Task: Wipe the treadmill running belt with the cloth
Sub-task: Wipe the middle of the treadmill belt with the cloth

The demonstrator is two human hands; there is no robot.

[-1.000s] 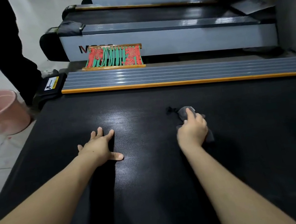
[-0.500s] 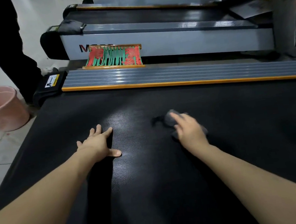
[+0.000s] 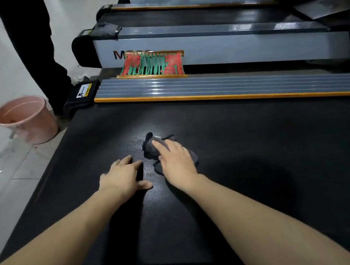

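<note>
A dark grey cloth (image 3: pixel 153 149) is pressed onto the black running belt (image 3: pixel 261 154) near its middle by the right hand (image 3: pixel 177 162). The fingers of this hand are laid out straight over the cloth, with crumpled folds showing ahead of the fingertips and at both sides of the palm. The left hand (image 3: pixel 123 179) is rested flat on the belt just beside the right one, fingers spread and relaxed, thumb stretched toward the cloth; nothing is held in it. A pale sheen is seen on the belt just ahead of the hands. The belt is bordered on its far side by a ribbed grey side rail (image 3: pixel 230 85) with an orange edge. A red and green brush (image 3: pixel 153 65) is propped beyond this rail. A pink bucket (image 3: pixel 26 119) is stood on the tiled floor (image 3: pixel 2 177) at the left, near a person's dark trouser leg (image 3: pixel 33 44).
</note>
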